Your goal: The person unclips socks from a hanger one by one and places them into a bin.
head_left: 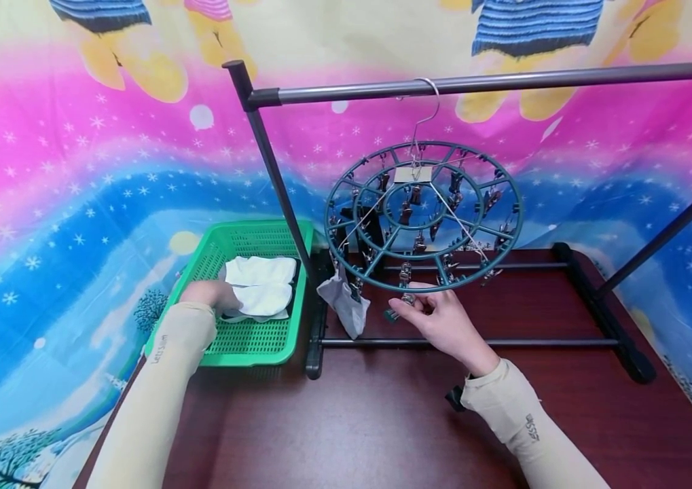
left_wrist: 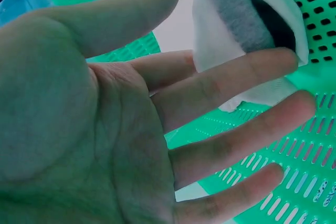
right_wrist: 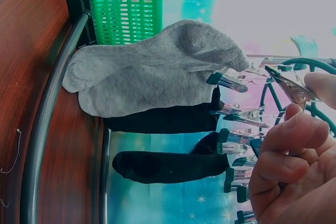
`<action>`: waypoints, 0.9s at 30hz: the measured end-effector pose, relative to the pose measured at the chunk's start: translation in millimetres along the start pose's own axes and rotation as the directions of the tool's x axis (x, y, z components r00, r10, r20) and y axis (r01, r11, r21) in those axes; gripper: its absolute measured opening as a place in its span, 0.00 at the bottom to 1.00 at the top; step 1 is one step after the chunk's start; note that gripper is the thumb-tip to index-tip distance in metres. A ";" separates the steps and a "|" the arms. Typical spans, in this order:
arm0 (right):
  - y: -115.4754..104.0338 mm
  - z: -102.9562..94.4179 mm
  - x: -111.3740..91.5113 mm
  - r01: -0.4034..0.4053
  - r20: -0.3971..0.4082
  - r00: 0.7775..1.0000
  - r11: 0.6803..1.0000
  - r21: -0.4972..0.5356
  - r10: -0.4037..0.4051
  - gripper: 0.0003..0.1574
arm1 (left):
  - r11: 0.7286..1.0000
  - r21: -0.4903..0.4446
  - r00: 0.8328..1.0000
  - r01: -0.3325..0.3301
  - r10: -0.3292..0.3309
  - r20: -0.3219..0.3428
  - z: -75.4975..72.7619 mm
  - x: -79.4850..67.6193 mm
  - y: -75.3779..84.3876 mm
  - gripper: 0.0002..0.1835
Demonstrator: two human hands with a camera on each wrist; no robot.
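Observation:
My left hand (head_left: 208, 297) reaches into the green basket (head_left: 289, 339) at the left edge of the folded white socks (head_left: 260, 273). In the left wrist view its fingers are spread and nearly straight, and a white sock with grey and dark parts (left_wrist: 220, 30) covers the index fingertip. My right hand (head_left: 445, 320) is under the front rim of a round clip hanger (head_left: 422, 258), pinching a metal clip (right_wrist: 298, 94) between thumb and finger. Beside it, grey socks (right_wrist: 147, 72) hang from clips, with black socks (right_wrist: 168, 167) hanging close by.
The hanger's hook (head_left: 434, 102) sits over the top bar (head_left: 346, 91) of a dark metal rack. The rack's left post (head_left: 275, 173) stands between basket and hanger. A low front bar (head_left: 541, 342) runs over the brown table (head_left: 346, 428). Printed cloth (head_left: 77, 204) surrounds the table.

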State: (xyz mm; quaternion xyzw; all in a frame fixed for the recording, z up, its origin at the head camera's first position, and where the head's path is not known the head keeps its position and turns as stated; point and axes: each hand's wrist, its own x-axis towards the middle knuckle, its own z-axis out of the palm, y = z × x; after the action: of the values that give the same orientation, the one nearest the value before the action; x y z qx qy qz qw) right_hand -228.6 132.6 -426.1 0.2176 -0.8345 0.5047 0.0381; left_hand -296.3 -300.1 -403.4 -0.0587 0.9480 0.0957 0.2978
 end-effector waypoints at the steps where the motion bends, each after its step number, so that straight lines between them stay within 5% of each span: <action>1: -0.1 0.0 0.0 -0.001 0.001 1.000 1.000 0.000 0.001 0.19 | 1.000 0.002 1.000 0.003 -0.003 0.000 0.4 -0.1 0.1 0.25; 8: 0.1 -0.6 -0.5 -0.003 -0.005 1.000 1.000 -0.006 0.003 0.19 | 0.982 0.169 0.994 -0.079 0.090 -0.055 -8.4 -10.4 6.2 0.24; 13: 0.8 -1.4 -0.9 -0.010 -0.005 1.000 1.000 -0.009 0.010 0.19 | 0.969 0.197 0.958 -0.149 0.191 -0.214 -8.9 -31.5 9.8 0.31; 16: 1.1 -1.9 -1.0 -0.013 -0.003 1.000 1.000 -0.008 0.013 0.19 | 0.956 0.208 0.908 -0.207 0.267 -0.324 1.4 -49.1 10.4 0.32; 20: 1.1 -4.2 -1.4 -0.012 -0.008 1.000 1.000 -0.015 0.012 0.19 | 0.926 0.206 0.814 -0.318 0.378 -0.442 26.8 -70.3 12.2 0.27; 24: 1.2 -7.6 -2.4 -0.009 -0.014 1.000 1.000 -0.028 0.008 0.20 | 0.890 0.179 0.716 -0.420 0.446 -0.537 64.5 -75.0 11.5 0.16; 27: 2.0 -10.4 -3.2 -0.017 -0.019 1.000 0.999 -0.036 0.017 0.20 | 0.862 0.187 0.657 -0.471 0.484 -0.577 92.7 -69.8 9.8 0.10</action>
State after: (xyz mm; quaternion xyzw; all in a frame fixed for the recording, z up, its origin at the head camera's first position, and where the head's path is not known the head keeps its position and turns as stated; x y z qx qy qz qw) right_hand -228.1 143.4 -423.6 0.2050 -0.8451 0.4917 0.0455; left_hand -189.7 -266.8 -436.3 0.1677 0.9747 0.1365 -0.0569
